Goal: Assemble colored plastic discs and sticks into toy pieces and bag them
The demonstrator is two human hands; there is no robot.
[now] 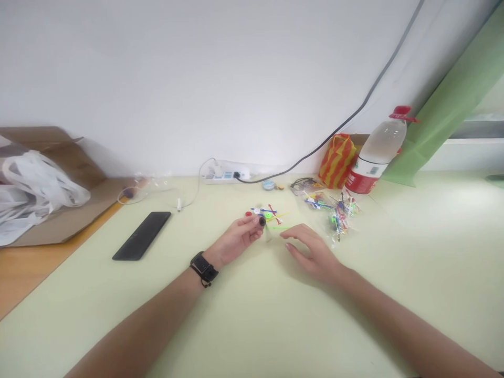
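My left hand (239, 237), with a black watch (203, 266) on its wrist, pinches a small round black piece (262, 222) between thumb and fingers. To the right, my right hand (309, 249) hovers with thumb and forefinger apart and nothing between them. Its fingertips are close to a thin bright green stick (279, 228). Just beyond the left hand lie small coloured plastic pieces: a red disc (248, 213), a white disc (257, 211), a green disc (268, 215) and a red arrow-ended stick (274, 214). Blue and yellow sticks lie among them, partly overlapped.
Clear bags of similar pieces (340, 218) lie at right, before a large bottle (376, 155) and a red-yellow striped bag (337, 161). A power strip (226, 174) sits by the wall. At left are a black phone-like slab (142, 236) and a cardboard box (84, 168).
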